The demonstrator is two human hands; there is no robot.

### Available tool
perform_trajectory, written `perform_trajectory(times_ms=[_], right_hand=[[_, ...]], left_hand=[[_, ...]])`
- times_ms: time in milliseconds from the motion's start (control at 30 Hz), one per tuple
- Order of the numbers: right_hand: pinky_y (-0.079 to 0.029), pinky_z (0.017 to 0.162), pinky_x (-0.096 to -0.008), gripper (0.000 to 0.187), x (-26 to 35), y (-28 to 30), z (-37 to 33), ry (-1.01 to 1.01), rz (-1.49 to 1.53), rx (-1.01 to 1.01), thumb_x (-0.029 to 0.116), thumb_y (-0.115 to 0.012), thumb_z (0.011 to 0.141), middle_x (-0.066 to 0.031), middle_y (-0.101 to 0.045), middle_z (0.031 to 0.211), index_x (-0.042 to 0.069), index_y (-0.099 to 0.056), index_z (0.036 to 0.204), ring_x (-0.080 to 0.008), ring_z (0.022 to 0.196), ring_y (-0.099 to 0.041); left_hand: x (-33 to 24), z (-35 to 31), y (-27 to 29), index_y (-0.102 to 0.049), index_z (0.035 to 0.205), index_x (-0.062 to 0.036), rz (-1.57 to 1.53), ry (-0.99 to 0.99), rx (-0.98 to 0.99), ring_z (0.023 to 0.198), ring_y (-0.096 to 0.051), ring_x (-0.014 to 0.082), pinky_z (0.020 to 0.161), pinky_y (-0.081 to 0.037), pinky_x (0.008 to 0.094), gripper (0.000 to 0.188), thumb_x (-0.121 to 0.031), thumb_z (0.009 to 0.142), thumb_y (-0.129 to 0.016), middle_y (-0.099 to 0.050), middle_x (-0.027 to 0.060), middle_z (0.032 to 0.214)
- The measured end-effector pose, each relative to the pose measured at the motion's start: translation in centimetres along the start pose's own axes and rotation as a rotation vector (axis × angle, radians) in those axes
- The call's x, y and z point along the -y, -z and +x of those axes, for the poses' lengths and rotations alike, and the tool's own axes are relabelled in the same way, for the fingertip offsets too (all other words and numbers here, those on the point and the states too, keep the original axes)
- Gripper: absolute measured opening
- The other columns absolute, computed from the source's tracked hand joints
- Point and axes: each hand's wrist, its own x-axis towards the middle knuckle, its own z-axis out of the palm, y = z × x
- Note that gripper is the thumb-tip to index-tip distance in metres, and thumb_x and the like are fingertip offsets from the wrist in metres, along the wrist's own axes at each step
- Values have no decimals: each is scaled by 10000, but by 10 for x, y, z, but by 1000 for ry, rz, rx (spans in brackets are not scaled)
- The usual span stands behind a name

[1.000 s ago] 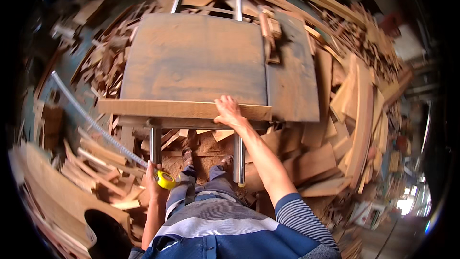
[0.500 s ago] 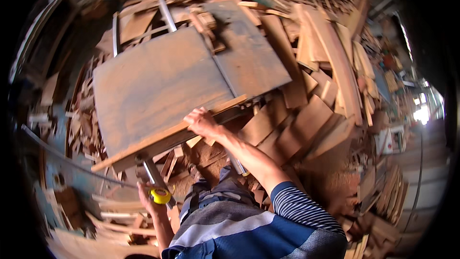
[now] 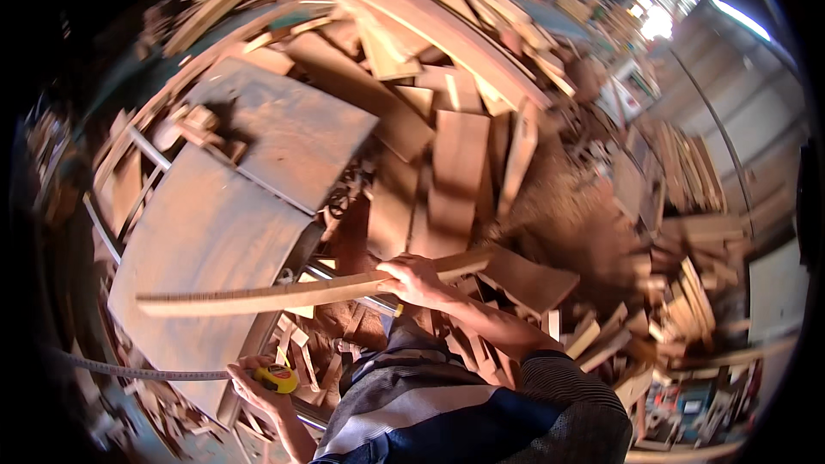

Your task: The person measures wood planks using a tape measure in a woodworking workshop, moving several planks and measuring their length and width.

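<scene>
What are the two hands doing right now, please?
Left hand: closed on a yellow tape measure, its tape drawn out.
Right hand: closed on a long wooden strip.

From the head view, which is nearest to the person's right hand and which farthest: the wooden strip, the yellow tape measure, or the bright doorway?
1. Wooden strip: gripped in the right hand.
2. Yellow tape measure: lower left, in the left hand.
3. Bright doorway: far upper right.

Long thin wooden strip (image 3: 301, 294), level; yellow tape measure (image 3: 278, 377), extended.

Right hand (image 3: 415, 279) forward, fingers curled; left hand (image 3: 258, 382) low, closed.
</scene>
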Motion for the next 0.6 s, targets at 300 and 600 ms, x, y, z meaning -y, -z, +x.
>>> perform_trajectory(times_ms=[300, 600], right_hand=[[-487, 638, -360, 279, -37, 37, -149, -449, 28, -711, 284, -749, 883, -150, -669, 823, 48, -687, 1018, -247, 700, -642], [-546, 813, -406, 423, -95, 33, -230, -1060, 330, -1031, 443, -681, 852, -145, -748, 951, 87, -749, 1071, -289, 901, -725]], left_hand=[[10, -36, -96, -492, 735, -82, 336, 35, 549, 495, -524, 133, 471, -417, 257, 624, -600, 1052, -349, -479, 32, 590], [20, -43, -140, -560, 871, -56, 306, 121, 862, 520, -513, 101, 502, -412, 254, 447, -421, 1089, -420, -552, 38, 625]])
